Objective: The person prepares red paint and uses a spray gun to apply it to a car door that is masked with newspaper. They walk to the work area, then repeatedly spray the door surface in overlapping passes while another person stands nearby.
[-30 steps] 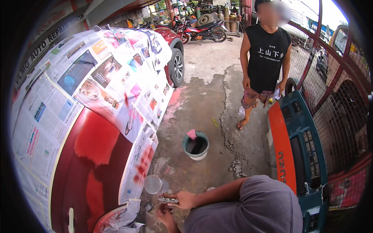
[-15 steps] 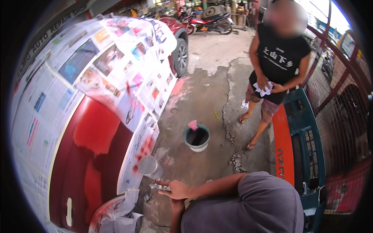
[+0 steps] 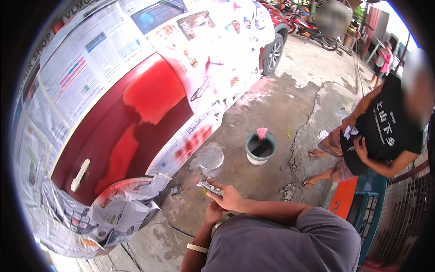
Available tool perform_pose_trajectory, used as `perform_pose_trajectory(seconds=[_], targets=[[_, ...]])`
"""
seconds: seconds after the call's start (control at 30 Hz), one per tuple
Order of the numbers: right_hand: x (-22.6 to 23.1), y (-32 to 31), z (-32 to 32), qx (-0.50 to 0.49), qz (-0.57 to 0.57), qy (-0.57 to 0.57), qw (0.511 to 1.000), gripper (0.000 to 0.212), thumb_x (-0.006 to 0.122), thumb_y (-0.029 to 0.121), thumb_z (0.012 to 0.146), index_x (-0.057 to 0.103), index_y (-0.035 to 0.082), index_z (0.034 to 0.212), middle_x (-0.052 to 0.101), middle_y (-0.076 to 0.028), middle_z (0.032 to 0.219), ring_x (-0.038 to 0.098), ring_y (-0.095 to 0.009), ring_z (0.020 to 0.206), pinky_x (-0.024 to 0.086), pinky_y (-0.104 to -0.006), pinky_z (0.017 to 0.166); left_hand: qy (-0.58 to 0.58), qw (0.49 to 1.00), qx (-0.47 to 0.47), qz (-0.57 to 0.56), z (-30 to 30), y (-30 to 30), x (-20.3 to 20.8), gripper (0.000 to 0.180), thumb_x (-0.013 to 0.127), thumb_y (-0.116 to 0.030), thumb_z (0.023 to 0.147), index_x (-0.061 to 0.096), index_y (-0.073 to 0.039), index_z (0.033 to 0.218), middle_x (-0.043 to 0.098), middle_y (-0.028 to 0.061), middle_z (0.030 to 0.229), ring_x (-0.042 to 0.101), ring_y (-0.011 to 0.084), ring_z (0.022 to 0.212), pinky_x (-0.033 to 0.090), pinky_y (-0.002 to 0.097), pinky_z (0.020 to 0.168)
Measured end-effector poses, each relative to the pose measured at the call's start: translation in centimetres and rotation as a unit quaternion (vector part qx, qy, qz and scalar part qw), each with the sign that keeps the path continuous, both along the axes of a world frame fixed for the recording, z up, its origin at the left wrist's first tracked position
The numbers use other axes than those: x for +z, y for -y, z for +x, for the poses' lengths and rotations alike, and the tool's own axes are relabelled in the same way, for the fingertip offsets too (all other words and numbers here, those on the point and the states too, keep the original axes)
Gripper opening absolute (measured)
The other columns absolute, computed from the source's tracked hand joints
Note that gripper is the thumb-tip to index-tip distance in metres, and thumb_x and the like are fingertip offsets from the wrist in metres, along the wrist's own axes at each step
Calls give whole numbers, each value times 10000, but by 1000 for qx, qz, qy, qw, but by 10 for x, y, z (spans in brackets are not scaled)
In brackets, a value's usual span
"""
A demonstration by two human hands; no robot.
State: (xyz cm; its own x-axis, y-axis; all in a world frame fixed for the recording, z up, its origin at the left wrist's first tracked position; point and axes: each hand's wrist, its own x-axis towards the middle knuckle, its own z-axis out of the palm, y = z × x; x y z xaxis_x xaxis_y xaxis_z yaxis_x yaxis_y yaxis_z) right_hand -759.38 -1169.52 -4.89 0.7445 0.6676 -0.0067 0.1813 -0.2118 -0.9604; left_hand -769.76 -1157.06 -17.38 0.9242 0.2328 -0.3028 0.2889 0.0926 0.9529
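My right hand [image 3: 231, 198] is closed around a silver metal spray gun [image 3: 211, 187] with its nozzle end toward the left. Just below it, my left hand [image 3: 215, 212] meets the right hand; its fingers are mostly hidden. To the left is a car door panel [image 3: 86, 149], dark red with patches of wet-looking brighter red. Newspaper [image 3: 108, 43] masks the car around it. A pale strip [image 3: 80, 175] covers the handle area. More crumpled masking paper [image 3: 118, 206] hangs over the wheel area.
Ahead on the concrete stand a clear round container [image 3: 211, 158] and a water-filled pail [image 3: 260, 158] with a pink cloth on its rim. At right, a person [image 3: 385, 122] holds a crumpled white piece beside an orange and teal vehicle part [image 3: 346, 197]. A hose [image 3: 170, 226] crosses the floor.
The view has turned, so car, pail and co-worker sit further right and tilted. My left forearm with its pale wristband shows more. Both hands stay together at the spray gun.
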Motion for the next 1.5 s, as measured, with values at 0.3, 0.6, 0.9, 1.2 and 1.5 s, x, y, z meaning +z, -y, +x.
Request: perform_pose_trajectory(seconds=[0.3,0.6,0.9,1.2,1.5], targets=[[-30,6,-12,61,19,75,995,541,654,370,963,513,208,1459,686,-223,1130,652,-465,966,546,-471,776,-84,942,94,310,25,-69,129,221,658,-163,952,705,-3,1097,744,139,840,672,185,556,529,311,543],[-23,11,-14,123,-25,86,988,520,646,373,960,527,205,1438,690,-211,1115,661,-432,986,540,-479,834,-113,893,-37,434,32,-76,117,223,734,-253,863,755,-90,1013,729,169,907,706,362,895,543,453,777],[-29,14,-12,148,-23,74,986,540,661,348,960,507,213,1460,681,-211,1173,670,-428,1003,548,-461,855,-146,899,-18,412,29,-73,109,176,752,-258,835,783,-120,940,731,150,908,704,361,885,542,464,774],[-35,19,-11,162,-99,51,980,553,609,430,980,480,240,1483,684,-229,1129,664,-435,1007,533,-476,872,-80,867,-42,490,34,-72,100,201,742,-254,840,774,-69,913,724,178,855,700,380,849,528,463,732],[-52,22,-14,148,-90,72,982,582,560,495,980,400,314,1510,686,-206,1035,665,-444,890,521,-538,786,-102,918,-1,384,41,-62,95,196,754,-145,850,741,47,887,699,203,698,705,314,566,518,422,507]])
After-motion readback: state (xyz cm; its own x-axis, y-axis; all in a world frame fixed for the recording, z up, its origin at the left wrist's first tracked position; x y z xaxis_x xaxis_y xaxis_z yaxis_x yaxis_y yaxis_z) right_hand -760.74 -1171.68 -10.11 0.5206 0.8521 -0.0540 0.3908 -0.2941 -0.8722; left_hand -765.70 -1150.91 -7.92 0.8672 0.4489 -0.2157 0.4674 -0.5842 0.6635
